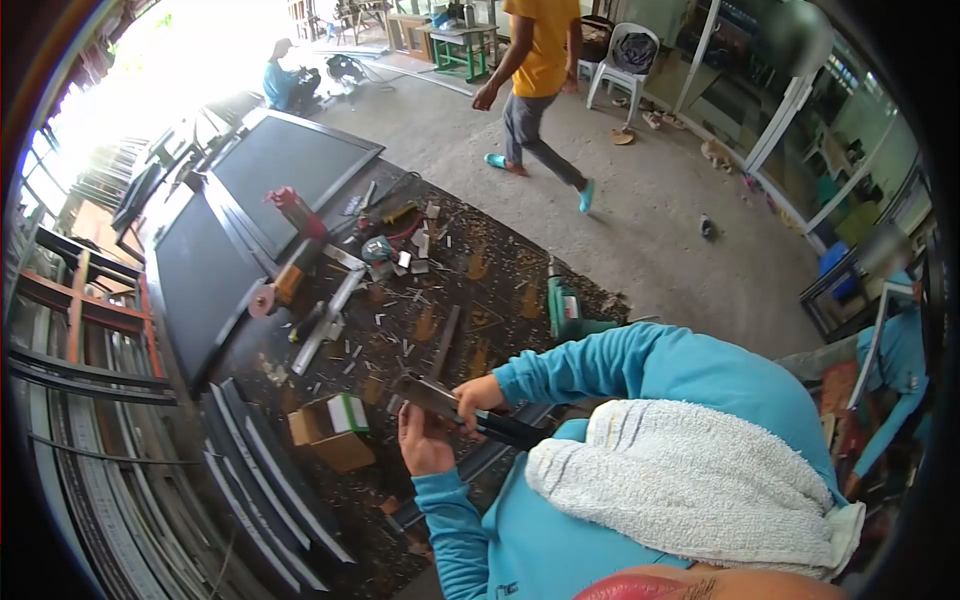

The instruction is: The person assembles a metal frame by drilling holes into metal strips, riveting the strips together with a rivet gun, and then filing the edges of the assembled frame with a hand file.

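My right hand point(478, 396) is closed around a hand tool point(512, 430) with a metal body and long dark handles, held above the cluttered work table point(330, 395). Just below the tool's metal head, my left hand point(425, 442) has its fingers bent together against the tool's edge; what they pinch is too small to tell. A dark flat bar point(447, 340) lies beyond the tool. An open cardboard box point(335, 443) with a green and white box point(347, 413) in it is left of my left hand.
On the table are a green drill point(570, 310), an angle grinder point(285, 285), a metal square point(335, 315) and scattered metal bits. Dark framed panels point(290, 170) lie beyond. A person point(545, 60) in yellow walks past; another crouches point(290, 85), and one in blue point(895, 350) is at right.
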`<state>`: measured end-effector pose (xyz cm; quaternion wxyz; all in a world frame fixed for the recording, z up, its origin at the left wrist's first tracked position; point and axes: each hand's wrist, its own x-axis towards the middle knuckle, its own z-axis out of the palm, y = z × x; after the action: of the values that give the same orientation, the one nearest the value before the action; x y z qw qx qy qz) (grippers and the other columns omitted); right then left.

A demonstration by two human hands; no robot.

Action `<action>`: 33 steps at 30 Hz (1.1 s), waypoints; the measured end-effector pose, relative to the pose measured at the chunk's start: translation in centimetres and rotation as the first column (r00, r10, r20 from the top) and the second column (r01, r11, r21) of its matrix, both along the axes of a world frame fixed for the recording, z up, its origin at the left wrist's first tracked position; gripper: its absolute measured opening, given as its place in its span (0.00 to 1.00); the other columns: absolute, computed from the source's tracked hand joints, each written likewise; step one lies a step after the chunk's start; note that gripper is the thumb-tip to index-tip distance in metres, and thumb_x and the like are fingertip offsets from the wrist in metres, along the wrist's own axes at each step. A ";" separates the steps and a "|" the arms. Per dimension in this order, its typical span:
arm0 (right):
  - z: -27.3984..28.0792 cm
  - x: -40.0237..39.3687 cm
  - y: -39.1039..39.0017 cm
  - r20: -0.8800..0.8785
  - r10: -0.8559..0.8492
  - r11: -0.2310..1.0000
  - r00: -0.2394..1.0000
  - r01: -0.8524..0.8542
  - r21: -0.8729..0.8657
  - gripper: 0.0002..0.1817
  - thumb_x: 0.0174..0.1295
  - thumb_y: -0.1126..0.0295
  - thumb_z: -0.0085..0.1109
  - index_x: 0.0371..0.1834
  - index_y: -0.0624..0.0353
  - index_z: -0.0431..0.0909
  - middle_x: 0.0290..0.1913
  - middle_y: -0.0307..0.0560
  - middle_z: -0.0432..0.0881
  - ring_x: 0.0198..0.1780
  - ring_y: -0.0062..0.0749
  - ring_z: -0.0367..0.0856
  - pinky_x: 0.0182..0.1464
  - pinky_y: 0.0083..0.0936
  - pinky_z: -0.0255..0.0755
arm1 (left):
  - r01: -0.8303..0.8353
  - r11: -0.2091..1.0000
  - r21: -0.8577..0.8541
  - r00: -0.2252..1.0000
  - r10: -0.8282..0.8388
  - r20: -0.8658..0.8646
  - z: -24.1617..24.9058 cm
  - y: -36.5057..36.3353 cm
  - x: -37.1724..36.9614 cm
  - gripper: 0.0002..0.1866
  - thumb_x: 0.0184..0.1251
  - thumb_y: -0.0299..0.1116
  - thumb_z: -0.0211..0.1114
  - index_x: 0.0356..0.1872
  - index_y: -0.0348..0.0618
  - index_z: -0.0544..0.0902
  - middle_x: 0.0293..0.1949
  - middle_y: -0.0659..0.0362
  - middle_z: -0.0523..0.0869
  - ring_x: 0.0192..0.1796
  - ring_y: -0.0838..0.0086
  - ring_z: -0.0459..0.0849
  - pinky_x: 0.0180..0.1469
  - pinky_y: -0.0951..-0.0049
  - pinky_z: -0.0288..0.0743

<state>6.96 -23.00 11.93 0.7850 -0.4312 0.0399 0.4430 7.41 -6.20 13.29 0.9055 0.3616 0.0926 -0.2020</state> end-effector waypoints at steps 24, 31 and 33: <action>-2.2 0.7 0.5 -0.026 0.103 0.990 0.994 -0.100 0.101 0.13 0.43 0.82 0.55 0.36 0.65 0.76 0.31 0.50 0.78 0.34 0.38 0.82 0.40 0.37 0.79 | 0.003 0.999 0.053 1.000 -0.004 0.029 -2.7 1.8 0.0 0.12 0.72 0.33 0.56 0.52 0.41 0.77 0.45 0.56 0.85 0.40 0.67 0.85 0.39 0.68 0.79; -2.4 0.9 0.9 -0.013 0.108 0.986 0.994 -0.105 0.132 0.13 0.44 0.83 0.54 0.36 0.68 0.77 0.32 0.51 0.79 0.35 0.39 0.82 0.42 0.39 0.80 | -0.043 0.994 0.097 0.999 0.046 -0.028 -1.8 1.0 -0.1 0.14 0.74 0.41 0.55 0.49 0.42 0.77 0.42 0.55 0.85 0.38 0.67 0.85 0.33 0.68 0.80; -2.6 0.9 1.0 -0.029 0.114 0.985 0.993 -0.109 0.135 0.13 0.43 0.83 0.54 0.36 0.69 0.78 0.32 0.52 0.80 0.35 0.40 0.83 0.42 0.39 0.79 | -0.024 0.991 0.133 0.999 0.020 0.034 -3.7 1.8 0.6 0.12 0.74 0.40 0.55 0.48 0.43 0.77 0.41 0.56 0.85 0.37 0.68 0.85 0.32 0.68 0.80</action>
<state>7.87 -22.05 9.31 0.7852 -0.3714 0.0004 0.4956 8.01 -4.41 9.57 0.8829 0.4235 0.0948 -0.1794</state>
